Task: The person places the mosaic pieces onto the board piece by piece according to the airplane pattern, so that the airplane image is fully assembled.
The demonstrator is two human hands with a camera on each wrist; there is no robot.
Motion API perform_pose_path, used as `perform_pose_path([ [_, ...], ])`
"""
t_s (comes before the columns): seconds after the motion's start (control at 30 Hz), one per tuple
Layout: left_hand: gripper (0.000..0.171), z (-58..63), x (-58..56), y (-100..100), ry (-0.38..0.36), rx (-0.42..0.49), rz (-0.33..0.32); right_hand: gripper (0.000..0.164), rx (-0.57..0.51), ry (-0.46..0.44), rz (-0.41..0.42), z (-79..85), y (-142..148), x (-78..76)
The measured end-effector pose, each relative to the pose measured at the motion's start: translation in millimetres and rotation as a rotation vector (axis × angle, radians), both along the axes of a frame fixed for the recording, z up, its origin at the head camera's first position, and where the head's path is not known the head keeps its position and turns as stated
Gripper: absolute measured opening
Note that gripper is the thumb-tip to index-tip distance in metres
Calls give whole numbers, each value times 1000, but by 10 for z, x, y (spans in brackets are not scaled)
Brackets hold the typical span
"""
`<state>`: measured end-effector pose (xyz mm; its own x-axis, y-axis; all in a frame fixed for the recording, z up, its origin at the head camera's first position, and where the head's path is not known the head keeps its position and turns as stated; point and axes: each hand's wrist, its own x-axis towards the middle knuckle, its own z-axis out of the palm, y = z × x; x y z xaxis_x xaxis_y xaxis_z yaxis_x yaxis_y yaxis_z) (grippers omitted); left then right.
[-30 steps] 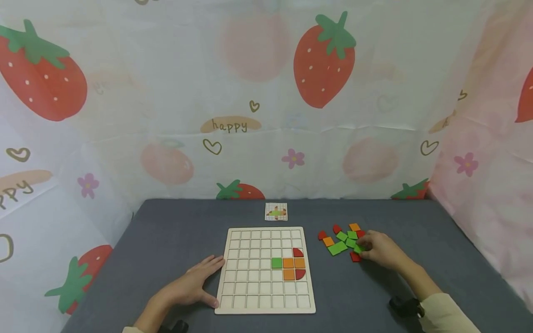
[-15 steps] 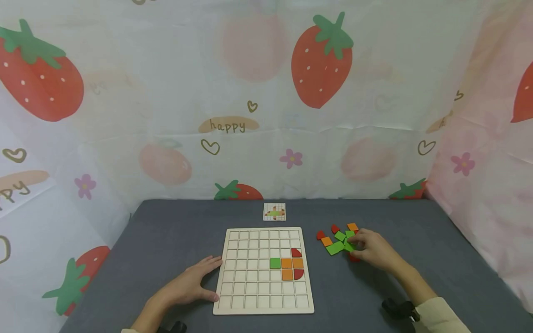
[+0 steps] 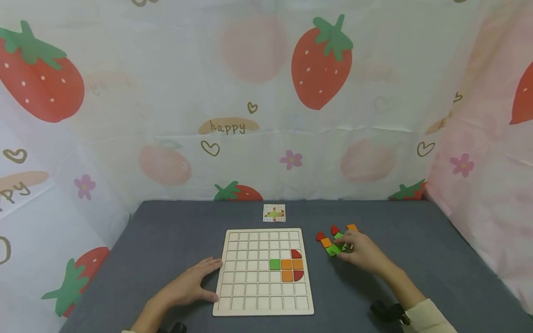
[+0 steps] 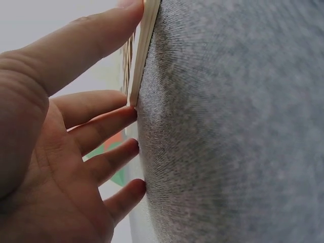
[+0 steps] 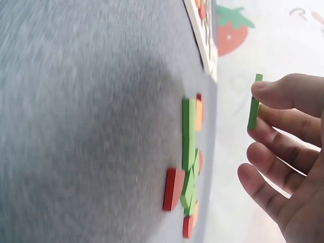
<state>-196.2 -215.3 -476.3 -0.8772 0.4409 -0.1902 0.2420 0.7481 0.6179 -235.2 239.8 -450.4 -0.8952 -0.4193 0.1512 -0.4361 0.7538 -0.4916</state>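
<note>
My right hand (image 3: 364, 251) pinches a green square tile (image 5: 254, 106) between thumb and fingers, raised off the table above the loose tiles. Its other fingers are spread and bent a little. By the left edge of the wooden grid board (image 3: 245, 291), my left hand (image 3: 189, 283) lies with relaxed fingers; thumb and fingertips touch that edge. On the board's right side sit one green square (image 3: 275, 264), 3 orange squares (image 3: 286, 264) and two red quarter-round tiles (image 3: 298, 275).
Loose tiles lie right of the board: red ones (image 3: 320, 236), orange ones (image 3: 326, 243) and several green ones (image 5: 189, 134), partly hidden by my right hand in the head view. Behind the board lies a small picture card (image 3: 274, 213). A strawberry-print cloth (image 3: 250, 162) hangs behind the table.
My right hand has moved left across the loose tiles and now carries a green tile. The left hand and the tiles on the board keep their places.
</note>
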Motion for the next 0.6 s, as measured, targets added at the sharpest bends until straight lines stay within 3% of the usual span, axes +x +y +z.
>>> perform_pose_path([
  [0.2,93,3,-9,-4,-3,-19,-26,25,-19,-36,10,-13,-130,10],
  [0.6,93,13,1,3,-7,-17,-27,23,-16,-20,94,-38,-410,28],
])
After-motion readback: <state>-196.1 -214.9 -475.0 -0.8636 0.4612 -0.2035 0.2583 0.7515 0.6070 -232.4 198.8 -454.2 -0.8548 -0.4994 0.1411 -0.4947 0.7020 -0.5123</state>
